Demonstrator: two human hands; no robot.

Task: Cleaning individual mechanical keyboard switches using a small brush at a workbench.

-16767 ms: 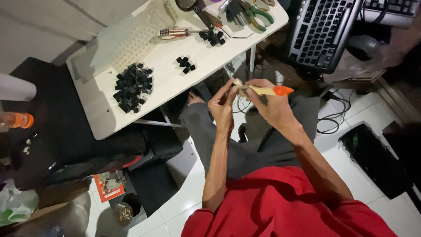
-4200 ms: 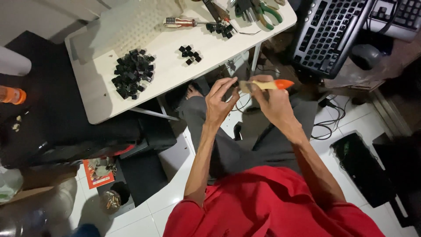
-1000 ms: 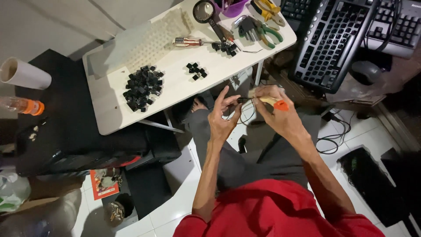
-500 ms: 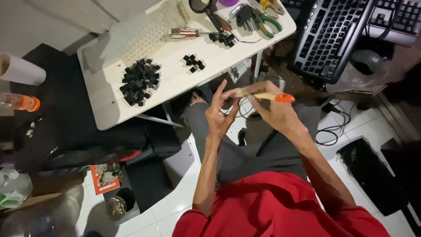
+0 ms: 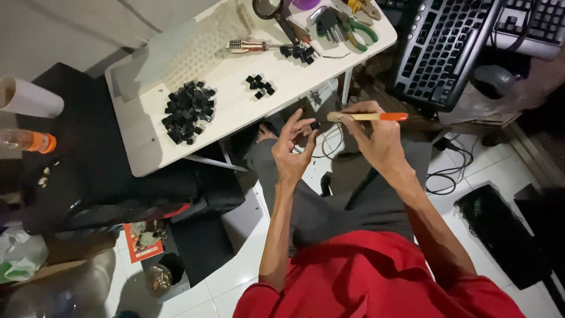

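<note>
My left hand [image 5: 293, 146] pinches a small black keycap [image 5: 315, 125] between its fingertips over my lap. My right hand [image 5: 375, 139] grips a small brush [image 5: 368, 116] with a pale wooden handle and an orange end, its bristle tip against the keycap. On the white table [image 5: 229, 109] lie a large heap of black keycaps [image 5: 186, 109], a small cluster of keycaps [image 5: 259, 84] and another group of keycaps [image 5: 297, 52] farther back. A white keyboard frame [image 5: 197, 47] without its caps rests at the table's back.
A screwdriver [image 5: 250, 45], green-handled pliers [image 5: 359, 26] and other tools lie at the table's far end. A black keyboard [image 5: 441, 50] leans at the right. A paper cup [image 5: 26, 99] and a bottle [image 5: 29, 141] sit on a black surface at the left. Cables [image 5: 453, 168] trail on the floor.
The view shifted a little. My hands stay close together over my lap, with the brush working against the keycap; my left fingers have spread slightly.
</note>
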